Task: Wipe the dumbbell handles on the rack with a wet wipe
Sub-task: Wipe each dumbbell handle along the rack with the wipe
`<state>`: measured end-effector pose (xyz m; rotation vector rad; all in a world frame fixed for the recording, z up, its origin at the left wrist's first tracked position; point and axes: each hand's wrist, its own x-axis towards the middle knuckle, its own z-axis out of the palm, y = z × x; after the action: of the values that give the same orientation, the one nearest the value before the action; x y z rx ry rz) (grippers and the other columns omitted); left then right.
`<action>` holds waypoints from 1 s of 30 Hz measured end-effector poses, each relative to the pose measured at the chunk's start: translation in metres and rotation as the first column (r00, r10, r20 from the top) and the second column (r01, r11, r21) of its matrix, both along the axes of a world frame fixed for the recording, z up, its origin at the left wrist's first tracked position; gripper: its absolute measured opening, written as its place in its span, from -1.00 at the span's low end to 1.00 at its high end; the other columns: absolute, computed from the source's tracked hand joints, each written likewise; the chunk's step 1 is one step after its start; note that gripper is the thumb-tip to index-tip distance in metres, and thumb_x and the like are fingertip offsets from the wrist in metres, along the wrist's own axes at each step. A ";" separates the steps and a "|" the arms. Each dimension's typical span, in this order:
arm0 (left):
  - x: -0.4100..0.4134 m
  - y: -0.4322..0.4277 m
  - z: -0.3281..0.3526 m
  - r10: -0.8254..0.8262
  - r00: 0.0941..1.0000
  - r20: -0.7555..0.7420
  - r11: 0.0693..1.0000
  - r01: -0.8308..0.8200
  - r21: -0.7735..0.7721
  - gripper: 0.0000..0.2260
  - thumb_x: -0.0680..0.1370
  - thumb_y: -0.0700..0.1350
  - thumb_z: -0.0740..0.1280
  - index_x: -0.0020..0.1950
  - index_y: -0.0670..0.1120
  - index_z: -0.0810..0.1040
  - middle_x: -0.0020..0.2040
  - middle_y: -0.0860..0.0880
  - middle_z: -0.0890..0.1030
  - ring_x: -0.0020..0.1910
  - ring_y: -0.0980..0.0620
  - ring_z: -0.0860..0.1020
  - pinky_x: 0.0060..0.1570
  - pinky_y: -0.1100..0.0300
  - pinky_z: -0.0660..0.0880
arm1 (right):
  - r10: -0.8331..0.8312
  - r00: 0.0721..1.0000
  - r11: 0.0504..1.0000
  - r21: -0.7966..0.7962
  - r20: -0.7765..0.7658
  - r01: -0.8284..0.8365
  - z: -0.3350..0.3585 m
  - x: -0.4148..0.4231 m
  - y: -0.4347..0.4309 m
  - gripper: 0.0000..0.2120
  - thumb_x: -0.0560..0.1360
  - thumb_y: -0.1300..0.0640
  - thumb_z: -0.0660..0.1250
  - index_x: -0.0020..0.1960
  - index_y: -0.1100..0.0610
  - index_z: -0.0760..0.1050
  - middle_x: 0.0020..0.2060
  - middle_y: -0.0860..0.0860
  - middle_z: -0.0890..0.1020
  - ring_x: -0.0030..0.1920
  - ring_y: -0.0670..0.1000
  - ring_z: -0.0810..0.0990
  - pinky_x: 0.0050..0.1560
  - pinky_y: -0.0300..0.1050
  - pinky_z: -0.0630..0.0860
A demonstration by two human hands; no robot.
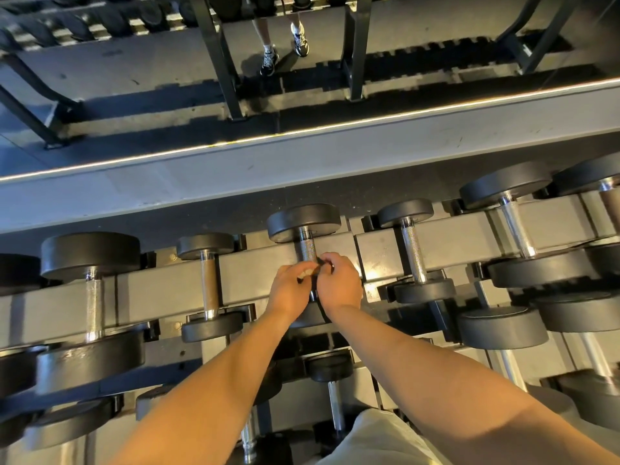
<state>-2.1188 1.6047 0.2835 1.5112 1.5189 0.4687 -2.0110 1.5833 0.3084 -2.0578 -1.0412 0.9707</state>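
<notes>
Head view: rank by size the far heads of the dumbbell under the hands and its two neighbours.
Largest: middle head. Then left neighbour's head and right neighbour's head: they look alike, so unranked.

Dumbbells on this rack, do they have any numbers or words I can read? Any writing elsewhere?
No text can be read. The dumbbell heads show plain black rims, the rack bears no label, and the small dark thing pinched by the left hand and right hand is too small to tell.
</notes>
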 end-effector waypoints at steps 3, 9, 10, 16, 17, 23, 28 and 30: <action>-0.004 -0.004 0.000 0.023 1.000 -0.003 0.996 -0.023 -0.082 -0.71 0.62 -0.31 0.27 0.18 0.00 0.66 0.09 0.09 0.65 0.07 0.10 0.58 -0.11 0.55 0.43 | -0.002 1.000 1.000 0.005 -0.006 0.002 0.000 0.001 -0.001 -0.73 0.64 0.17 0.18 0.23 0.00 0.58 0.18 -0.05 0.58 0.12 -0.01 0.57 0.02 -0.17 0.45; -0.007 0.021 0.021 0.267 0.933 0.240 0.964 -0.260 -0.060 -0.84 0.61 -0.26 0.28 0.07 -0.06 0.61 0.09 -0.07 0.62 0.02 0.04 0.60 0.03 0.21 0.56 | 0.005 1.000 1.000 0.005 0.012 -0.005 -0.003 0.000 -0.001 -0.74 0.62 0.16 0.19 0.19 -0.04 0.59 0.15 -0.10 0.58 0.08 -0.02 0.57 0.03 -0.12 0.50; -0.003 0.025 0.024 0.283 0.925 0.254 0.958 -0.285 -0.030 -0.87 0.62 -0.24 0.28 0.09 -0.10 0.59 0.05 -0.07 0.61 -0.02 0.06 0.60 -0.02 0.23 0.57 | 0.010 1.000 1.000 0.006 0.019 -0.010 -0.004 0.000 0.000 -0.74 0.62 0.15 0.19 0.20 -0.05 0.58 0.15 -0.11 0.58 0.08 -0.03 0.57 0.04 -0.11 0.51; 0.022 0.029 0.030 0.248 0.941 0.231 0.968 -0.248 -0.029 -0.78 0.63 -0.19 0.24 -0.20 -0.05 0.52 -0.28 0.00 0.52 -0.33 0.14 0.47 -0.30 0.24 0.44 | 0.019 0.999 1.000 0.006 0.051 -0.019 -0.007 0.000 0.003 -0.75 0.61 0.13 0.19 0.20 -0.06 0.56 0.14 -0.10 0.57 0.06 -0.02 0.58 0.08 -0.03 0.57; 0.020 0.027 0.027 0.238 0.946 0.221 0.971 -0.237 -0.031 -0.79 0.62 -0.17 0.26 -0.21 -0.06 0.53 -0.29 0.00 0.54 -0.34 0.13 0.48 -0.30 0.23 0.44 | 0.020 0.998 1.000 0.004 0.055 -0.021 -0.008 0.000 0.003 -0.75 0.61 0.13 0.19 0.20 -0.05 0.56 0.14 -0.10 0.57 0.06 -0.02 0.58 0.08 -0.03 0.57; 0.003 0.014 0.008 0.219 0.968 0.121 0.969 -0.202 -0.139 -0.89 0.61 -0.02 0.37 0.11 0.03 0.54 0.04 0.08 0.60 0.04 0.14 0.56 -0.06 0.28 0.43 | 0.029 0.998 1.000 -0.004 0.049 -0.029 -0.008 -0.001 0.002 -0.76 0.61 0.13 0.20 0.19 -0.06 0.56 0.15 -0.10 0.57 0.04 -0.04 0.57 0.10 0.01 0.58; 0.016 0.032 0.022 0.318 0.912 0.261 0.948 -0.303 -0.094 -0.84 0.63 -0.14 0.32 -0.16 -0.01 0.55 -0.21 0.04 0.57 -0.26 0.20 0.51 -0.20 0.27 0.47 | 0.019 0.998 1.000 0.004 0.054 -0.019 -0.010 0.000 0.001 -0.76 0.62 0.12 0.21 0.21 -0.06 0.55 0.17 -0.12 0.56 0.04 -0.05 0.58 0.11 -0.03 0.58; 0.026 0.039 0.021 0.346 0.909 0.232 0.938 -0.341 -0.064 -0.80 0.61 -0.17 0.31 -0.22 -0.11 0.53 -0.32 -0.01 0.51 -0.38 0.19 0.44 -0.30 0.23 0.42 | 0.004 0.999 1.000 0.008 0.038 -0.004 -0.012 0.001 0.002 -0.76 0.62 0.13 0.21 0.21 -0.06 0.56 0.18 -0.13 0.56 0.06 -0.05 0.59 0.11 -0.04 0.58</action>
<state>-2.0930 1.6437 0.3041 1.1223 1.5925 0.8080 -2.0105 1.5848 0.2967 -2.0751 -1.0676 0.9312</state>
